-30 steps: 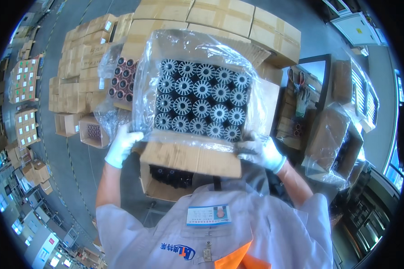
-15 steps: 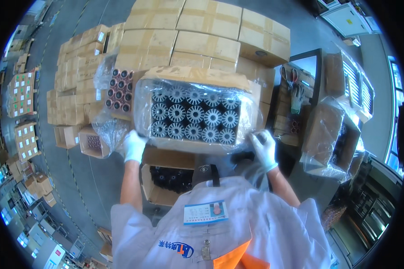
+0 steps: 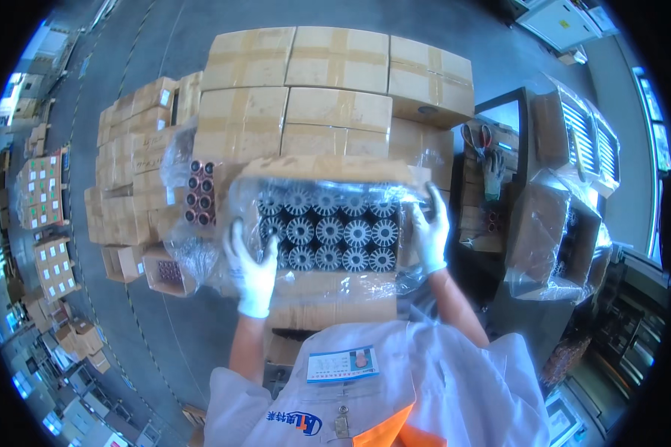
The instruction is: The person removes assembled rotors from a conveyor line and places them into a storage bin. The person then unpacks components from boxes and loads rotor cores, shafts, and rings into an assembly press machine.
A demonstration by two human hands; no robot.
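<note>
An open cardboard box lined with clear plastic film stands in front of me. Rows of grey toothed, gear-like round parts fill it, with dark gaps between them. My left hand, in a white glove, rests at the box's left side with its fingers spread over the film. On the right side, my white-gloved right hand lies along the film and box edge, thumb apart from the fingers. Neither hand visibly grips anything. The film partly veils the far row of parts.
Taped cartons are stacked behind the box. Copper-coloured cylindrical parts sit left of it. Scissors and a grey glove lie to the right, beside a film-lined carton. A small box stands lower left.
My hands have left the near corners for the box's sides, the left moving inward and the right upward. The near flap now lies out toward me, covering the dark parts below. The view has shifted.
</note>
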